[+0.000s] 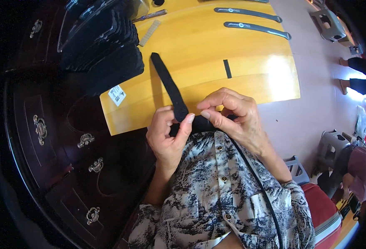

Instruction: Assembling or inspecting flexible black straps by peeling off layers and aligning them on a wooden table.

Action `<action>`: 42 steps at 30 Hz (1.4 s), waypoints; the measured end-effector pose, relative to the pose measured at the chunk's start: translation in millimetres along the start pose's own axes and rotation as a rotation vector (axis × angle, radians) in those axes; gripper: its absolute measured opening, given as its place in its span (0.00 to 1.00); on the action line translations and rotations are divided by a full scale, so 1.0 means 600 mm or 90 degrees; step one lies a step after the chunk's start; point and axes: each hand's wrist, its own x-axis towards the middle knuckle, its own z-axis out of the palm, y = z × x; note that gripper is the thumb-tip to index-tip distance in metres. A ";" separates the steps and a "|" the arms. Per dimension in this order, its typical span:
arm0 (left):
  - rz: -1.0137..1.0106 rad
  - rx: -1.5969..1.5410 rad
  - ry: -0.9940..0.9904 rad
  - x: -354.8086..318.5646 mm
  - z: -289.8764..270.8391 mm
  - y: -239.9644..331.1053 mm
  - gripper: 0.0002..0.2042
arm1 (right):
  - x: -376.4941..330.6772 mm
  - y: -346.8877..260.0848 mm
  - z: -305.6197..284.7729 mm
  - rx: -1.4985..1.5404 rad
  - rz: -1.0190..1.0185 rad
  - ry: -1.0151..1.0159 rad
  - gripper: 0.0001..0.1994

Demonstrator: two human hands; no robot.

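- Nearest is the person's black-and-white patterned shirt, with a thin black cord running down its front.
- The left hand grasps the rounded lower end of a black strap between thumb and fingers; the strap rises from it, leaning away to the left over the yellow table.
- The right hand is just beside that end, thumb and index fingertips close together; whether they pinch anything cannot be told.
- To the left stands dark wooden furniture with ornate metal handles.
- On the table, a white label lies near the left edge, and a short black strip lies beyond the right hand.
- A stack of black pieces rises at the left, beside a beige strip.
- Farther off, two grey straps lie roughly parallel, apart from each other.
- Past the table's right side are a grey stool and another person's legs.
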 end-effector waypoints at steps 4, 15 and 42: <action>0.079 0.027 -0.097 0.005 -0.001 0.006 0.12 | -0.004 0.004 0.011 0.001 -0.062 0.007 0.07; 0.131 0.129 -0.225 0.012 -0.015 0.015 0.14 | -0.032 -0.008 0.007 -0.159 -0.095 0.030 0.07; 0.190 0.178 -0.343 0.038 0.016 0.050 0.10 | -0.041 -0.007 0.001 -0.078 0.078 0.118 0.07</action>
